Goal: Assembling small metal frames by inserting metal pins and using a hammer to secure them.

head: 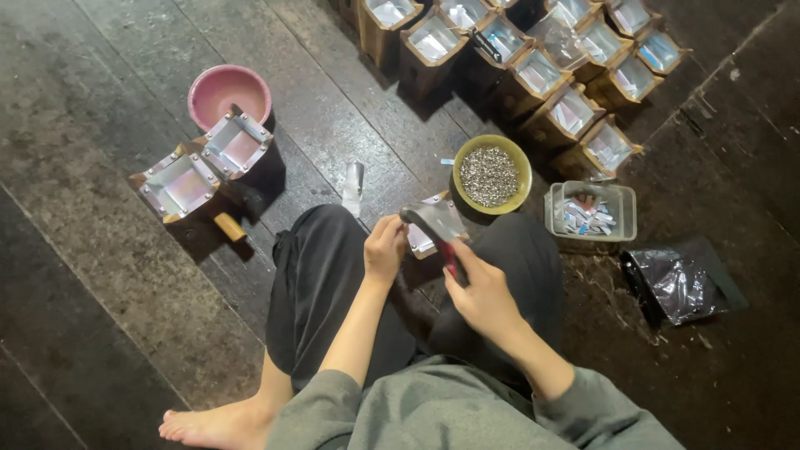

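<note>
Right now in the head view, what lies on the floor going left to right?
Two wooden boxes → pink bowl → yellow-green bowl of small metal bits → clear plastic tub → black plastic bag.

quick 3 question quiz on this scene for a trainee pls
1. True or false: the right hand holds a hammer.
2. What fills the yellow bowl? A) water B) small metal bits C) rice
3. Which bowl stands beside the two boxes on the left?

Key
1. True; its head is over the box that the left hand steadies.
2. B.
3. The pink bowl.
</note>
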